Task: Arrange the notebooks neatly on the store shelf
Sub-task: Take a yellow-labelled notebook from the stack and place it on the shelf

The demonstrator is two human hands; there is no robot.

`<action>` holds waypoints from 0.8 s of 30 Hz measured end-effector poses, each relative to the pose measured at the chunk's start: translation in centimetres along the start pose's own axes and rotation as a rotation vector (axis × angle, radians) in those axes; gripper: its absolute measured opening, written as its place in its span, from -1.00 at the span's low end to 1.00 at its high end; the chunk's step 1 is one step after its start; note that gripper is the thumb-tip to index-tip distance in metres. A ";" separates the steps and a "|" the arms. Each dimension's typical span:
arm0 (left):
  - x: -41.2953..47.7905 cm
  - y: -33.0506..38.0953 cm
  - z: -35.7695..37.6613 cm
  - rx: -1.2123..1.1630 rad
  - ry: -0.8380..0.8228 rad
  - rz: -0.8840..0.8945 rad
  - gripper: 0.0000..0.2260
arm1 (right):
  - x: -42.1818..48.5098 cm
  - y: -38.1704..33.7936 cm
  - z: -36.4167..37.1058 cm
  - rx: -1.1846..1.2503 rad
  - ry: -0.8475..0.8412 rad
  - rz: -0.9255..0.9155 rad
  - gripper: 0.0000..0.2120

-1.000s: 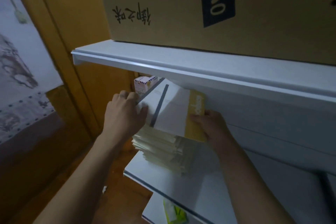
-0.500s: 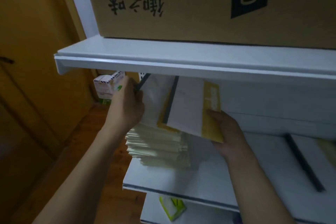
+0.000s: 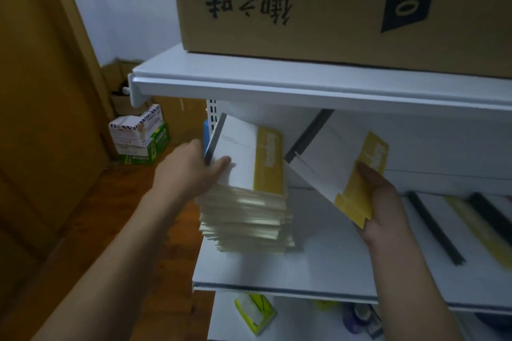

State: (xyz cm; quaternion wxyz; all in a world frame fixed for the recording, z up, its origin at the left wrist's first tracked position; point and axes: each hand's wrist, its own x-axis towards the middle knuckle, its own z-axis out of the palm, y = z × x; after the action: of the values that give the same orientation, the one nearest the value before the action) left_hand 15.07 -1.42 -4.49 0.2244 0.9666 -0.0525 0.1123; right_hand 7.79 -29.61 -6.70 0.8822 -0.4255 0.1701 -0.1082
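Observation:
A tall stack of notebooks [image 3: 246, 219] stands at the left end of a white shelf [image 3: 318, 266]. Its top notebook [image 3: 243, 158] is white with a yellow band and a dark spine, and its left side is tilted up. My left hand [image 3: 191, 171] grips that raised left edge. My right hand [image 3: 385, 207] holds a second, matching notebook [image 3: 329, 166] by its yellow end, tilted in the air to the right of the stack. More notebooks [image 3: 471, 224] lie flat on the shelf at far right.
A large cardboard box [image 3: 332, 3] sits on the upper shelf [image 3: 277, 83], which overhangs the stack closely. Small printed boxes [image 3: 138, 133] stand on the wooden floor at left beside a wooden door [image 3: 41, 119]. A yellow-green packet [image 3: 255, 310] lies on the lower shelf.
My right hand has drawn one notebook off the stack and carried it to the right, clear of the pile. My left hand stays on the stack's top notebook.

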 end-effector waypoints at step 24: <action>1.0 1.3 -0.8 -0.306 0.099 -0.113 -0.87 | -0.4 3.6 5.2 -0.180 0.027 -0.085 -0.89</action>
State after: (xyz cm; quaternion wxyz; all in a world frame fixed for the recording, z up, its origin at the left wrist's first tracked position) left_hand 15.70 -2.28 -3.04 0.3771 0.9159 -0.0036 0.1376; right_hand 9.60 -23.58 -6.41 0.8327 -0.5084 0.1726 -0.1356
